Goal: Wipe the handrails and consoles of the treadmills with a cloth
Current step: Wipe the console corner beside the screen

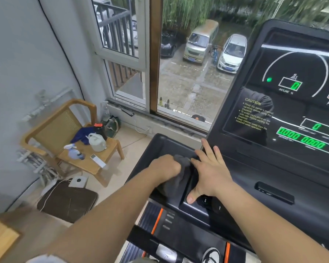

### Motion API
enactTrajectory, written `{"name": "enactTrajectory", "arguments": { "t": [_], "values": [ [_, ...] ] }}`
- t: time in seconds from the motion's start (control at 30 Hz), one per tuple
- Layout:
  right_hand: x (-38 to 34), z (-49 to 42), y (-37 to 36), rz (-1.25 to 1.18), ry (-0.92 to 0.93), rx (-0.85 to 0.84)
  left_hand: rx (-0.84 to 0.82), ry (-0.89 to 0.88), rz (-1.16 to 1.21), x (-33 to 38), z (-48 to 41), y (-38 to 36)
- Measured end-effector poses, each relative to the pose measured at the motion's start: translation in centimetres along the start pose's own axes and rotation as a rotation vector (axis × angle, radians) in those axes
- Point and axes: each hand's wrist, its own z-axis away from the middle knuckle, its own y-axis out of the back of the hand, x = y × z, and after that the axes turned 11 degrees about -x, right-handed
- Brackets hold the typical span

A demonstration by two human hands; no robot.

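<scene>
Gripping item 1: crumpled dark grey cloth [179, 180], bunched under the left hand [164, 167], whose fingers are curled round it. The cloth sits in the recessed tray at the left end of the black plastic treadmill console [273, 173], with its loose part trailing toward the console's near edge.

Item 2: right hand [210, 171], palm down on the console just right of the cloth. Its fingers are straight and spread, holding nothing, and the thumb reaches toward the near edge beside two small arrow buttons.

Item 3: glossy black display panel [292, 103], upright along the console's far edge, with lit green digits and a yellow caution notice.

Item 4: light wooden armchair with cane back [65, 118], by the wall to the left. On its seat are a translucent blue spray bottle [74, 151] near the front edge, a pale green kettle [97, 142] toward the back, and a white remote control [98, 160] at the front right corner.
</scene>
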Motion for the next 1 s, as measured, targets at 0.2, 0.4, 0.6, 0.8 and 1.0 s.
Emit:
{"name": "enactTrajectory", "arguments": {
  "t": [0.2, 0.4, 0.6, 0.8, 1.0],
  "values": [
    [0.1, 0.0, 0.3, -0.004, 0.008, -0.002, 0.063, -0.074, 0.55, -3.6, 5.0, -3.5],
    [0.1, -0.1, 0.1, -0.018, 0.011, 0.001, 0.508, -0.17, 0.79, -3.9, 7.1, 1.9],
    [0.1, -0.1, 0.0, -0.005, 0.018, 0.024, 0.621, -0.422, -0.348, -3.4, 5.4, 1.8],
    [0.2, -0.4, -0.5, 0.002, 0.017, 0.06, 0.255, -0.167, -1.074, -4.5, 1.4, -5.7],
    [0.1, -0.4, -0.3, -0.021, 0.025, 0.048, 0.277, -0.232, -0.83, -4.2, 0.4, -4.9]
  ]
}}
